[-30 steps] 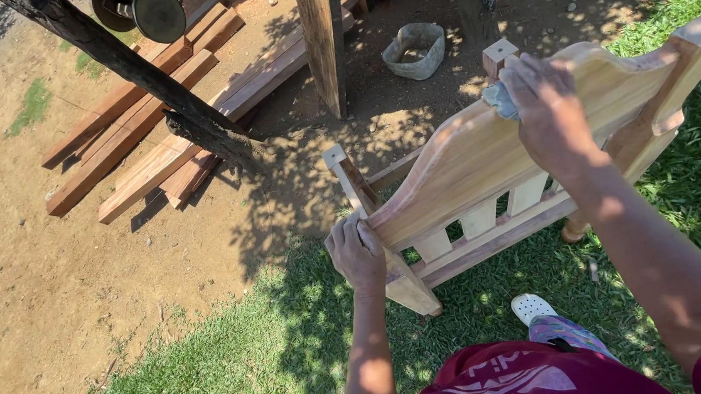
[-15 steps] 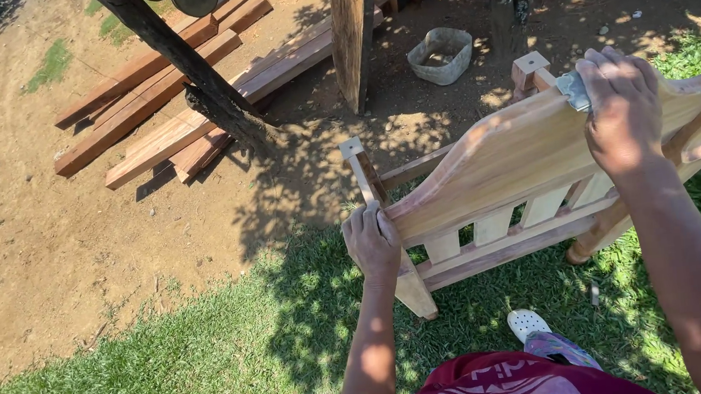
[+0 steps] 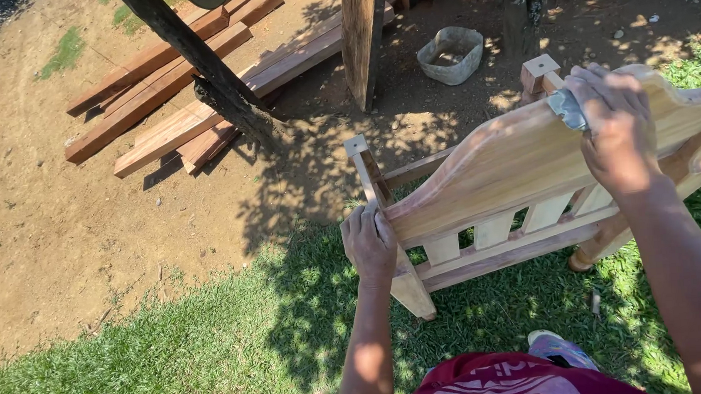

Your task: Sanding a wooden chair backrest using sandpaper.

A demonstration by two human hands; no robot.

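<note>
Outstretched, right hand [image 3: 616, 130] presses sandpaper [image 3: 567, 108] onto headboard [image 3: 506, 164].

Single head view — looks steeply down, close over hands.

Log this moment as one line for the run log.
left hand: grips bench post | right hand: presses grey sanding pad on top rail | ground: grass, dirt, planks behind

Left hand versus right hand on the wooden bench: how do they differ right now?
The left hand grips the bench's corner post low down, bare; the right hand sits higher on the curved top rail, pressing a small grey pad under its fingers. The left arm is shaded; the right is mostly sunlit. Both touch the same bench.
</note>
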